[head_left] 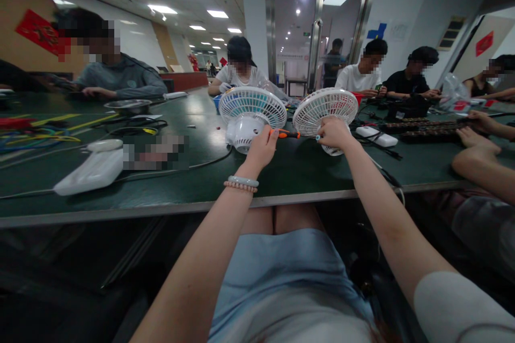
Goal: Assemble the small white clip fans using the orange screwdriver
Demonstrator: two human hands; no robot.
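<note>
Two white fans stand side by side near the table's front edge, their round grilles tilted back. My left hand [261, 147] is closed beside the rear housing of the left fan [243, 131]. From its fingers an orange and black screwdriver [286, 134] sticks out to the right, toward the other fan. My right hand [336, 132] has its fingers curled at the back of the right fan [325, 104], hiding most of that fan's housing. A small light-blue bit shows at its fingertips; I cannot make out what it is.
On the green table [193, 182] lie a white plastic part [90, 171] with a cable and coloured wires [40, 136] at left. A white box [376, 136] and dark strips [426, 128] are at right. Several people sit around; a neighbour's hands [475, 136] rest at right.
</note>
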